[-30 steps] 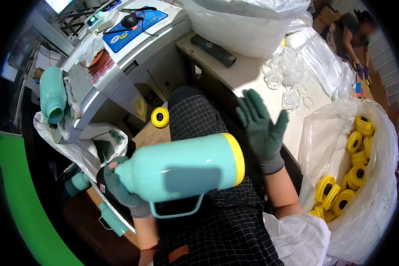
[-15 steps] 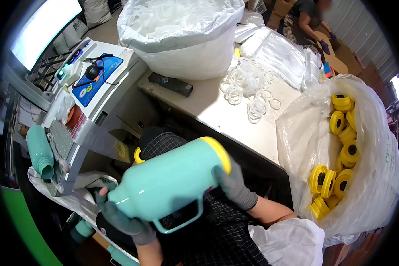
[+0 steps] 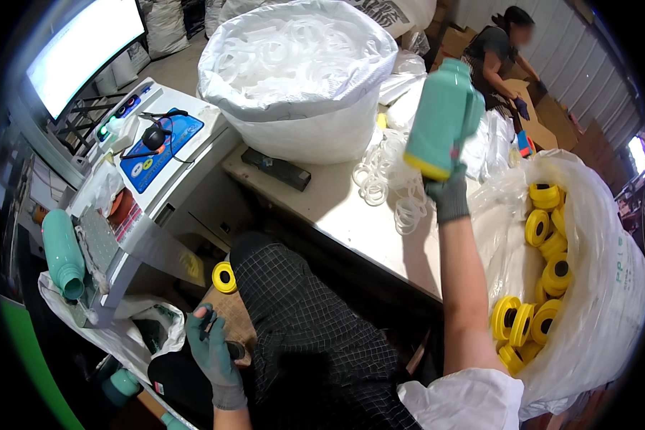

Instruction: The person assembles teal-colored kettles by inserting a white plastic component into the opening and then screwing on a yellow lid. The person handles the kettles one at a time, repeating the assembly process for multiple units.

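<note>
My right hand (image 3: 448, 190), in a grey-green glove, reaches out over the white table. It grips a mint-green jug (image 3: 441, 118) by its yellow bottom end. The jug stands nearly upright in the air, tilted a little, its side handle facing right. My left hand (image 3: 215, 358), gloved too, hovers by my knee with loosely bent fingers apart and one fingertip bare. Dark patches show between those fingers, and I cannot make out what they are. A yellow ring-shaped cap (image 3: 223, 277) with a black centre lies just beyond that hand, beside my knee.
Clear plastic rings lie loose (image 3: 380, 168) on the table (image 3: 337, 193) and fill a large white sack (image 3: 301, 129). At right, a plastic bag (image 3: 595, 287) holds several yellow caps (image 3: 545, 228). Another green bottle (image 3: 63, 251) lies at left near a machine (image 3: 186, 154). A co-worker (image 3: 498, 61) handles cardboard beyond.
The jug has moved from my lap up and away to the right over the table, turned upright in my right hand. My left hand has let go of it.
</note>
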{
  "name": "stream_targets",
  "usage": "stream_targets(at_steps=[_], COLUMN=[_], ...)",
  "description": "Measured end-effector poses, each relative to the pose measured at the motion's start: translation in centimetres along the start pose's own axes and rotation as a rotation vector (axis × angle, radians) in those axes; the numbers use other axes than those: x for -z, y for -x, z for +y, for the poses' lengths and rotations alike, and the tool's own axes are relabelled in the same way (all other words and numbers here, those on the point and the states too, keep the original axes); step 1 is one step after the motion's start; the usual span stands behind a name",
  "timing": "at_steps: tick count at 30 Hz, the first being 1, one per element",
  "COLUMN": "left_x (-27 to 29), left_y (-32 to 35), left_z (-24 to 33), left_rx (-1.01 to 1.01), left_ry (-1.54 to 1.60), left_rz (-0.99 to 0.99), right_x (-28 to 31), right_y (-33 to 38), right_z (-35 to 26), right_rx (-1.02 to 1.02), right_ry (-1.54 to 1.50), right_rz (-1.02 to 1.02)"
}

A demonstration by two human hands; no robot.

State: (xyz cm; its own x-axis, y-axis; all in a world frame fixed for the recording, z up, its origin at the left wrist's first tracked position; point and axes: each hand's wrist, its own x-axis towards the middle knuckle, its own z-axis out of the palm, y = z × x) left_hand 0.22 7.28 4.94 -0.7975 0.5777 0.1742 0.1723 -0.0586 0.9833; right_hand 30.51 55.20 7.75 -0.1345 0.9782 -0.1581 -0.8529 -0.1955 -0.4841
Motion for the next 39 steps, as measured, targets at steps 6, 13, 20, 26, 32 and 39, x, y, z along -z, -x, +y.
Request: stream_targets(at_steps=[6, 13, 20, 26, 32, 39], left_x=[3.9, 6.4, 1.6, -2.1, -1.7, 2.4], left_y=[-2.3, -3.3, -8.3, -12.2, -13.3, -8.0], left_z=[-9.6, -27.1, -34.9, -40.8, -45.0, -40.9], left_rx=[0.249, 0.671, 0.577, 0.463, 0.549, 0.635], left_ry=[0.054, -0.473, -1.132, -1.504, -1.571, -0.805], left_rz=[0.244, 0.136, -0.391, -0.655, -0.796, -0.094], right_x=[-9.6, -3.2, -0.5, 0.1, -0.1, 0.2], right_y=[-1.1, 20.0, 22.0, 21.9, 21.9, 21.9], right_z=[6.7, 21.7, 24.0, 22.5, 22.8, 23.4], right_rx=[0.550, 0.552, 0.525, 0.472, 0.457, 0.480], right_ry=[0.869, 1.413, 1.717, 1.767, 1.791, 1.722], right_rz=[-0.347, -1.067, -0.947, -0.839, -0.892, -0.879])
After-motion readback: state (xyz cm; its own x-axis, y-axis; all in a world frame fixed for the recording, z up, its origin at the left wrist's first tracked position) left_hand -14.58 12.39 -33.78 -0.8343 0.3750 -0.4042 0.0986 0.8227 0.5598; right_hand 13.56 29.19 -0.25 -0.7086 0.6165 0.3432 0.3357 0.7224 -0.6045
